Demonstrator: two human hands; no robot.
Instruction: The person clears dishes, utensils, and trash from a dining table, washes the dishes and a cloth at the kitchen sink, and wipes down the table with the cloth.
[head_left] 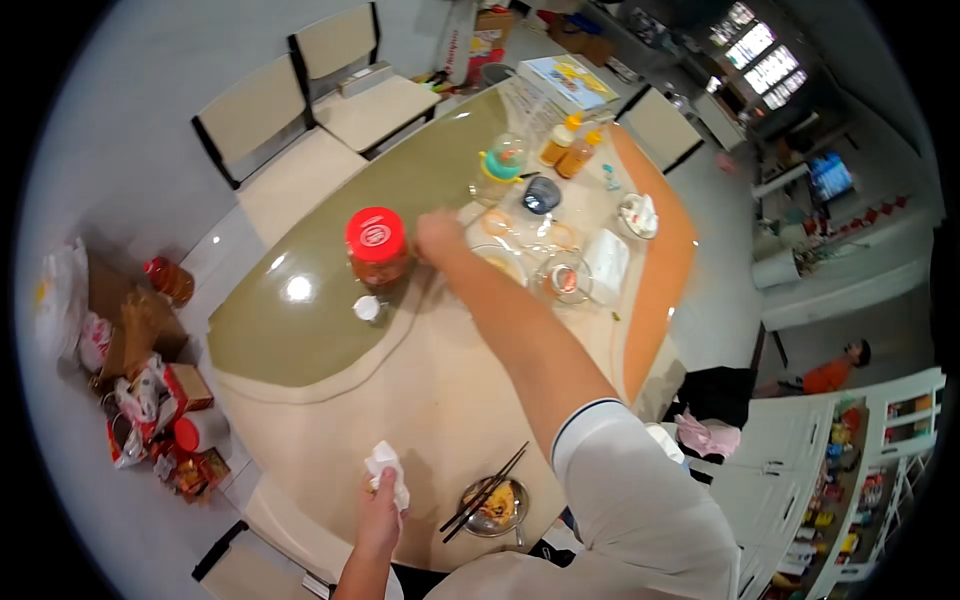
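My left hand [377, 515] is closed on a crumpled white tissue [388, 473] near the table's front edge. My right hand [438, 238] is stretched far across the table, just right of a jar with a red lid [375, 234]; its fingers are blurred, and whether it touches the jar is unclear. A small white object [367, 308] lies below the jar. In front of me, black chopsticks [484, 493] rest across a metal bowl [503, 502] with some food and a spoon in it.
Beyond my right arm are glass bowls [563, 276], a baby bottle [502, 160], yellow pump bottles [560, 140], a dark blue object [542, 195] and a white packet [607, 262]. Chairs [256, 120] stand at the far side. A person [828, 375] is at the far right.
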